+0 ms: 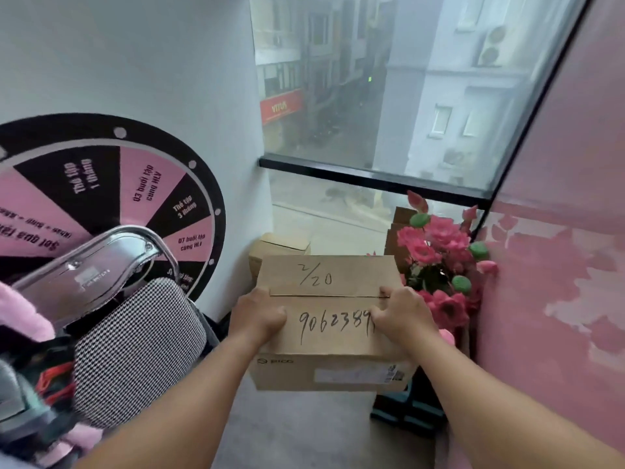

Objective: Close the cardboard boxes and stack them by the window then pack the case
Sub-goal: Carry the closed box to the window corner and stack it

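Both hands sit on top of the cardboard box (pixel 326 299), which is held out in front of the window (pixel 389 96) with its flaps down and meeting along a seam across the middle. On the box's left edge, the left hand (pixel 258 316) has its fingers curled in over the near flap, knuckles up. On the box's right edge, the right hand (pixel 402 316) is curled the same way, covering the last of the handwritten digits. Whether the fingertips hook into the seam or only press on the flap is hard to tell from this angle.

Room around the box is tight. Just behind its far left corner stands a second cardboard box (pixel 277 247), closed, against the foot of the window. Beside the box's right edge, a bunch of pink flowers (pixel 439 265) crowds in, with a pink wall (pixel 558 231) beyond it. Left of the box is a chair (pixel 135 350) with a checked seat and chrome frame, and behind that a black and pink prize wheel (pixel 111 191) leans on the white wall. Grey floor (pixel 297 428) shows bare below the box's near face.
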Action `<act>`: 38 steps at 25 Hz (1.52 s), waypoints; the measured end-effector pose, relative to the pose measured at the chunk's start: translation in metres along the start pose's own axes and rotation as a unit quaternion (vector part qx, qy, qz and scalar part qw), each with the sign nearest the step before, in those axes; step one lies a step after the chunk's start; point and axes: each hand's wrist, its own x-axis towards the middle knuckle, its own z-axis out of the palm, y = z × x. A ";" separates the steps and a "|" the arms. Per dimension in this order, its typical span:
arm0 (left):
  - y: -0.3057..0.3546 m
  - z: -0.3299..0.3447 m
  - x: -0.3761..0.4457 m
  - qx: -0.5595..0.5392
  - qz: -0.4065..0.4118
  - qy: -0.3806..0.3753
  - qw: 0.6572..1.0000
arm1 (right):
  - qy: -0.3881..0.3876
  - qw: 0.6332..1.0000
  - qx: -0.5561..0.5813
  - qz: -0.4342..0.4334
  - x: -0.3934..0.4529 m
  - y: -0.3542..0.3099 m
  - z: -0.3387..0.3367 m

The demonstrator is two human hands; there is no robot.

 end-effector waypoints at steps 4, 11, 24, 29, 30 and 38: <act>0.005 0.012 0.120 0.004 -0.004 0.002 1.000 | -0.023 1.000 -0.011 -0.006 0.115 -0.008 0.022; 0.020 0.027 0.330 0.019 -0.001 -0.034 0.999 | -0.035 0.999 -0.019 0.015 0.300 -0.036 0.056; 0.044 0.161 0.622 0.052 -0.028 -0.111 0.992 | -0.115 0.988 0.007 0.105 0.584 0.027 0.164; 0.033 0.233 0.692 0.019 -0.032 -0.157 0.987 | -0.109 0.982 -0.014 0.153 0.647 0.068 0.209; 0.028 0.252 0.705 0.016 -0.035 -0.167 0.985 | -0.112 0.980 -0.017 0.165 0.657 0.079 0.222; -0.033 0.394 0.770 0.029 -0.015 -0.259 0.965 | -0.155 0.958 -0.066 0.233 0.700 0.161 0.328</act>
